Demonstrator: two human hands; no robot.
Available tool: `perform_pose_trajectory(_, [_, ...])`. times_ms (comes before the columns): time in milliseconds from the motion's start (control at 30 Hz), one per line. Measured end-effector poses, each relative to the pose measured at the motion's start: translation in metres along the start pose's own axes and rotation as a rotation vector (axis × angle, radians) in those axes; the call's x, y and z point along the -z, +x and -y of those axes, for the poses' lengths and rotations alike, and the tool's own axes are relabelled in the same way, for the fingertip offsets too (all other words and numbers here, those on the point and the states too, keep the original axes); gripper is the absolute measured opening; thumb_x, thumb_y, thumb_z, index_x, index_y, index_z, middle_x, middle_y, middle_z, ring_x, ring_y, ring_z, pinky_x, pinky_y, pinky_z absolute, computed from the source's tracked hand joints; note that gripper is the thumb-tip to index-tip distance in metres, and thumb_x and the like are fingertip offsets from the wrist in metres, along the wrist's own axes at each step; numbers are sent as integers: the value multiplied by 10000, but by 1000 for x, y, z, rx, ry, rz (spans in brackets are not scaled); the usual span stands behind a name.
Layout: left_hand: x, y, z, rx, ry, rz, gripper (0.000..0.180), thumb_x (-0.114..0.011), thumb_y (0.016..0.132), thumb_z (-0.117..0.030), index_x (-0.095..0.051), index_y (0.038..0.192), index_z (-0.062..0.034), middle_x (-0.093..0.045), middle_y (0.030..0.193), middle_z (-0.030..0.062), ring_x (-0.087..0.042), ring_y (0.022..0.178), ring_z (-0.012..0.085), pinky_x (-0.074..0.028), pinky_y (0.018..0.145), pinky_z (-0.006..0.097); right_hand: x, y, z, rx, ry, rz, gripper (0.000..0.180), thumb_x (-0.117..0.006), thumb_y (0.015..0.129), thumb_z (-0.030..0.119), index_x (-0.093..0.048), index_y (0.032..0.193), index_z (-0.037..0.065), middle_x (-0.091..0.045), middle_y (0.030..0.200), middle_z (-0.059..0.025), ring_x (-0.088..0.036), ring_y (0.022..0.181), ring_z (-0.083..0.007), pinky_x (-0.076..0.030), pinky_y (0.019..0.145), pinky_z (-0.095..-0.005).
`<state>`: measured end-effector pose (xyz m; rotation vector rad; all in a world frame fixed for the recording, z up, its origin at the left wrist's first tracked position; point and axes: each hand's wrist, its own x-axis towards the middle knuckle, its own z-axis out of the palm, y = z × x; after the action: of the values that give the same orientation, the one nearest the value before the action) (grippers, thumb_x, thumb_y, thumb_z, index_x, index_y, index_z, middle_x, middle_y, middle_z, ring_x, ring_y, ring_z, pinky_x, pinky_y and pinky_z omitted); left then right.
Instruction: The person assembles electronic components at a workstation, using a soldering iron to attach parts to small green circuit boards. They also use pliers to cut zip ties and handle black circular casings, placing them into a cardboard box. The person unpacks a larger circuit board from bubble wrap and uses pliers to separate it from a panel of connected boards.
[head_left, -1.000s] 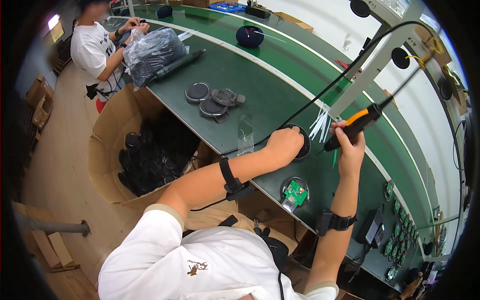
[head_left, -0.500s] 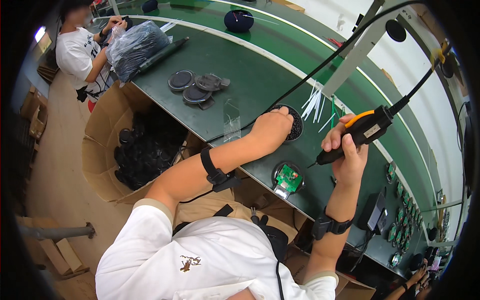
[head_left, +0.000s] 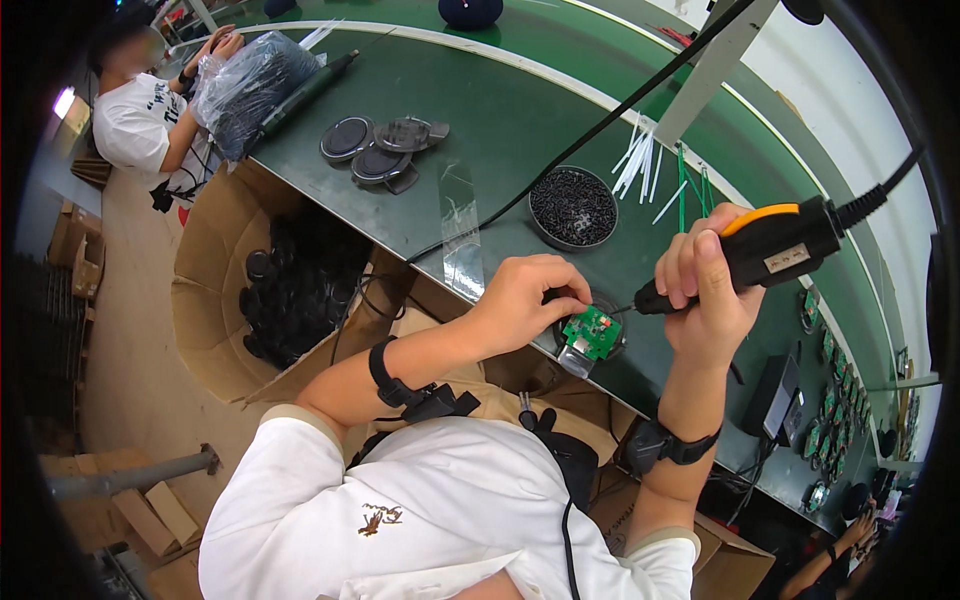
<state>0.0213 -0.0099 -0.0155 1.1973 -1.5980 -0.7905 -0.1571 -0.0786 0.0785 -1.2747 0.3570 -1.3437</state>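
Observation:
My right hand [head_left: 708, 285] is wrapped round a black electric screwdriver [head_left: 785, 245] with an orange lever and a cable at its back. Its thin bit points left, close to the right edge of a green circuit board [head_left: 592, 333]. The board lies on a round black housing with a clear tab [head_left: 576, 362] at the bench's near edge. At the board's upper left is my left hand [head_left: 530, 302], thumb and fingers pinched together; what is between them is too small to make out. Beyond sits a round bowl [head_left: 614, 214] of small black screws [head_left: 570, 203].
Round black devices [head_left: 380, 162] lie on the green bench [head_left: 480, 105] at left. A carton [head_left: 210, 290] of black parts stands below. White ties [head_left: 637, 160] lie past the bowl, several boards [head_left: 830, 410] far right. A co-worker [head_left: 140, 125] handles a plastic bag [head_left: 255, 85].
My left hand has left the bowl and come toward me to the circuit board. The screwdriver has moved right and its bit has come nearer the board. The whole view has shifted slightly.

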Motion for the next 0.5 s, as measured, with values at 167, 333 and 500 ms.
perform_pose_trajectory(167, [-6,-2,3,-39,-39,-25,153,-812,816,-17,-763,960,-33,-728,864,74,-695,774,197,-542,699,322,-13,-4,-8,57,78,30,252,-722,962,53,-552,1141,1,-537,685,-25,-476,475,-96,-393,455,-267])
perform_pose_trajectory(333, [-5,-3,5,-11,-18,-7,175,-828,795,-28,-773,960,-39,-746,881,74,-695,836,222,-545,729,342,-17,-7,-12,46,70,25,261,-719,958,34,-549,1153,-2,-553,710,-35,-480,476,-97,-390,453,-266])
perform_pose_trajectory(500, [-5,-2,8,-100,12,-27,173,-840,776,-39,-783,939,-50,-754,887,60,-683,829,237,-535,736,356,-18,-8,-16,48,56,51,250,-706,960,16,-546,1151,-2,-554,702,-37,-476,476,-96,-387,454,-264])
